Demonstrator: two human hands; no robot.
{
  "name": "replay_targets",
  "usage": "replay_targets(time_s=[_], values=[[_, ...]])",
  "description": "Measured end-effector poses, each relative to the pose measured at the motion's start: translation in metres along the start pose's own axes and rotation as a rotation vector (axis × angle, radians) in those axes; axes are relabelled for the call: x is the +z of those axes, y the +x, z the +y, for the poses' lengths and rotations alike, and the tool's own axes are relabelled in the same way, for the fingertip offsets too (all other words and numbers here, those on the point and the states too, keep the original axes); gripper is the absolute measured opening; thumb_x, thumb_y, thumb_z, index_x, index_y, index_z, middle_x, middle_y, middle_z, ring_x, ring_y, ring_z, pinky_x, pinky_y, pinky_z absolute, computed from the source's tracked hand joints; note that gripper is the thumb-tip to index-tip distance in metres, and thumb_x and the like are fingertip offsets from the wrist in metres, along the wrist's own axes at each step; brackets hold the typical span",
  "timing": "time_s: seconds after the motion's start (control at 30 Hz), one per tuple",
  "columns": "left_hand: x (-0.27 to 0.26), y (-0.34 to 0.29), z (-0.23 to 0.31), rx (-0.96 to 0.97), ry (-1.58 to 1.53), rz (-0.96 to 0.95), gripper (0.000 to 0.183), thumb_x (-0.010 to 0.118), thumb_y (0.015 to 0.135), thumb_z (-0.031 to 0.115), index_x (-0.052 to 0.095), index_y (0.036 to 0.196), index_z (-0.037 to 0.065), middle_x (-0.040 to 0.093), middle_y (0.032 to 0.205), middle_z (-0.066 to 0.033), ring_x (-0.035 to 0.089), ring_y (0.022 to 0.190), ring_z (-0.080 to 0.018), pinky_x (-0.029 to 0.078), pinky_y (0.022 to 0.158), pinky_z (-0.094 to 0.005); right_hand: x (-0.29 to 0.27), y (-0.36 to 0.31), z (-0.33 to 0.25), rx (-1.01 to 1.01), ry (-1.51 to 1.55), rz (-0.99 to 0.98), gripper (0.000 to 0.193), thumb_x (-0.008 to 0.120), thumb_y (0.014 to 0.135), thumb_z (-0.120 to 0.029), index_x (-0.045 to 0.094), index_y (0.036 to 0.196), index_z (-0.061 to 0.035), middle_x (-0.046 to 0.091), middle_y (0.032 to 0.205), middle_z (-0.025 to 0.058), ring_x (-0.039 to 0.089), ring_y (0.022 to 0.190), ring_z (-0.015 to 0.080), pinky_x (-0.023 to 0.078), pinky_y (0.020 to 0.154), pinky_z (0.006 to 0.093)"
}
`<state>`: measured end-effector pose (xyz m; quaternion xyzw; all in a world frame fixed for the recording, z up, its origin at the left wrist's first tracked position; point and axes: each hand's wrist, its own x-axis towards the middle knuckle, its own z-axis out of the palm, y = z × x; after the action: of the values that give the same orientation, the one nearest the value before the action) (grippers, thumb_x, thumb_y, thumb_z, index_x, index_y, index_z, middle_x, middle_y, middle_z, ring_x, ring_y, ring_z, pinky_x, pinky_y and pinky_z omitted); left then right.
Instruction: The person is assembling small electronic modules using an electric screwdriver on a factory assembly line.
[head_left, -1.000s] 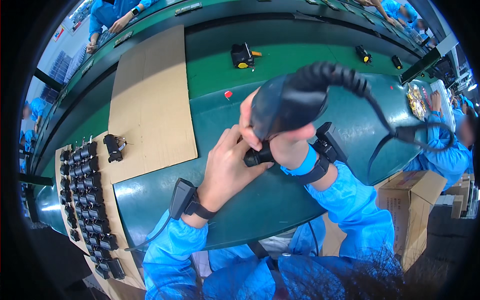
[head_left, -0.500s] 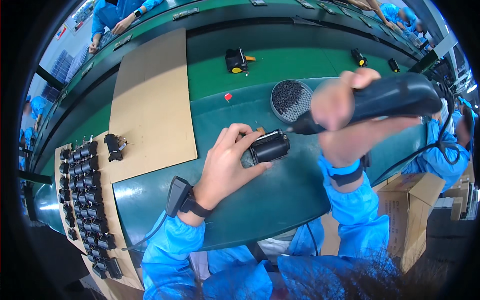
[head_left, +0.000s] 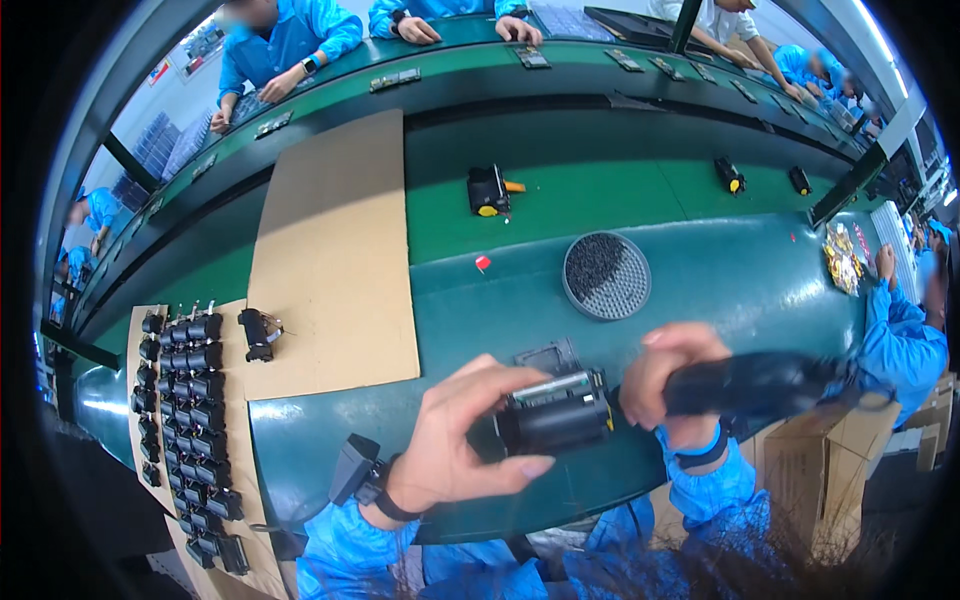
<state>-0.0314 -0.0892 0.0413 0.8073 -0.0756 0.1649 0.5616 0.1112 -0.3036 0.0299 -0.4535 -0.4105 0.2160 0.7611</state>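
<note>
Black motor assembly (head_left: 556, 418) is clamped in left hand (head_left: 462, 437) fingers above green counter (head_left: 700, 270); right hand (head_left: 672, 385) fingers wrap the electric screwdriver (head_left: 760, 384).

Open green desk (head_left: 480, 310) between cardboard sheet (head_left: 335, 250) and round screw tray (head_left: 606, 274); small red piece (head_left: 483, 263) there. Black parts rows (head_left: 185, 420) crowd left edge.

Rows of parts (head_left: 190, 420) far left, cardboard sheet (head_left: 335, 250) beside them, round tray (head_left: 606, 275) right of sheet
</note>
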Motion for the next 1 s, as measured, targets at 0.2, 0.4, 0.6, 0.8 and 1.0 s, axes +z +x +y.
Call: replay_targets(time_s=[0.2,0.4,0.6,0.8,1.0], values=[[-0.004,0.0,0.012,-0.007,0.004,-0.031,0.06,0.086,0.066,0.026,0.065,0.115,-0.001,0.069,0.098,-0.0132,0.061,0.08,-0.0247,0.051,0.07,-0.0336,-0.002,0.014,0.0,-0.111,-0.307,-0.238,0.065,0.092,0.068,-0.022,0.064,0.122,0.0019,0.06,0.058,0.0002,0.06,0.053,0.0107,0.046,0.054,0.0235],[-0.004,0.0,0.012,0.014,-0.018,-0.052,0.061,0.087,0.066,0.025,0.065,0.116,-0.003,0.069,0.099,-0.014,0.062,0.081,-0.026,0.052,0.071,-0.0351,-0.002,0.019,0.003,-0.186,-0.326,-0.26,0.064,0.093,0.068,-0.023,0.065,0.12,0.002,0.06,0.057,0.0005,0.061,0.052,0.0109,0.047,0.053,0.0243],[-0.003,0.0,0.011,0.031,-0.024,-0.049,0.06,0.087,0.067,0.025,0.065,0.115,-0.003,0.069,0.099,-0.0147,0.062,0.081,-0.0268,0.051,0.071,-0.0356,-0.001,0.02,0.004,-0.234,-0.339,-0.263,0.064,0.093,0.067,-0.025,0.065,0.117,0.0037,0.061,0.058,0.0003,0.062,0.052,0.0114,0.046,0.052,0.0241],[-0.002,-0.001,0.011,-0.001,-0.027,-0.067,0.058,0.086,0.068,0.026,0.066,0.114,-0.001,0.069,0.096,-0.0137,0.062,0.08,-0.0257,0.051,0.07,-0.0349,0.0,0.017,0.002,-0.169,-0.309,-0.242,0.062,0.093,0.067,-0.025,0.066,0.115,0.0043,0.061,0.058,0.0002,0.062,0.052,0.0109,0.046,0.051,0.0234],[-0.001,0.0,0.011,-0.008,-0.032,-0.075,0.058,0.086,0.068,0.027,0.066,0.114,-0.001,0.068,0.096,-0.0135,0.062,0.08,-0.0255,0.051,0.069,-0.0349,-0.001,0.016,0.004,-0.189,-0.3,-0.237,0.062,0.093,0.067,-0.025,0.066,0.115,0.0044,0.061,0.058,0.0003,0.063,0.052,0.0105,0.046,0.05,0.023]])
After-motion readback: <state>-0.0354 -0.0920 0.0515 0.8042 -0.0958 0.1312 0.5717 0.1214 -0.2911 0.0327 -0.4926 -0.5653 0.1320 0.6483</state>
